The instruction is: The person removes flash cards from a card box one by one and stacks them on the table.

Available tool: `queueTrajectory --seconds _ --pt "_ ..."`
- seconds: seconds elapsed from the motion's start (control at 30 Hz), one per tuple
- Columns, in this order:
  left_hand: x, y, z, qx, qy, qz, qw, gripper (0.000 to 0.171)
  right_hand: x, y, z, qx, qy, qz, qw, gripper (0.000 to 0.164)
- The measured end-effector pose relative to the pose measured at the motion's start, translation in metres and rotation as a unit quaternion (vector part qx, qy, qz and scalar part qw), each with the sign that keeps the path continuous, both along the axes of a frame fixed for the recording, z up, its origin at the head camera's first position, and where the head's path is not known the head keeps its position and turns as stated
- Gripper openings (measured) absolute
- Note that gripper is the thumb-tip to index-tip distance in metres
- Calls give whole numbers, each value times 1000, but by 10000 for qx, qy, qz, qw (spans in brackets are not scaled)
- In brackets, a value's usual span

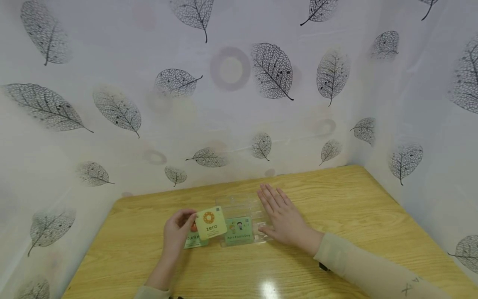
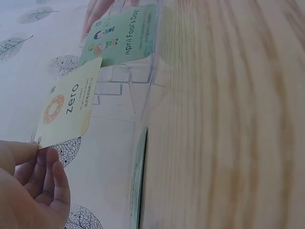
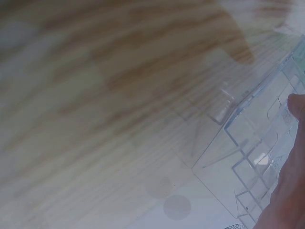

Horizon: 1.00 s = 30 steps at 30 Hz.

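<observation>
Between the thumb and fingers of my left hand (image 1: 174,234), a pale yellow card reading "zero" with an orange ring picture (image 1: 211,223) is pinched at its corner. In the left wrist view this card (image 2: 71,102) is tilted, its far edge overlapping the green "April Fool's Day" card (image 1: 239,231). That green card lies in a clear plastic holder (image 1: 244,207) with divided slots. My right hand (image 1: 281,218) lies with straight fingers over the holder's right side, thumb toward the green card. Below the raised card, a green card reading "turke…" (image 1: 196,242) is partly hidden.
Beneath everything is a wood-grain table (image 1: 321,199). A white sheet with dark leaf prints (image 1: 239,112) rises behind it and along both sides. In the left wrist view, the green card's dark-edged side (image 2: 138,179) shows low against the table.
</observation>
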State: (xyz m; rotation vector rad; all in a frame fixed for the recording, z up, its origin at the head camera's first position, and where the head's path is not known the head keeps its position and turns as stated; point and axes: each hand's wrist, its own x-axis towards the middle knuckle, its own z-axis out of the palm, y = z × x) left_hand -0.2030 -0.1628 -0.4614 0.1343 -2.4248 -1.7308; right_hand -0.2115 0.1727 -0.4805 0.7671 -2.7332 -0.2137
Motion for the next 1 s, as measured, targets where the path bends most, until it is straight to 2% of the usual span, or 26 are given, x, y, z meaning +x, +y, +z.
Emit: queueTrajectory --seconds 0.63,1.0 --pt "-1 -12 -2 -26 -156 104 9998 20 0 0 0 -138 35 78 9999 106" --pt "-1 -17 0 -91 -219 192 9995 22 -1 0 0 33 31 -1 10000 108"
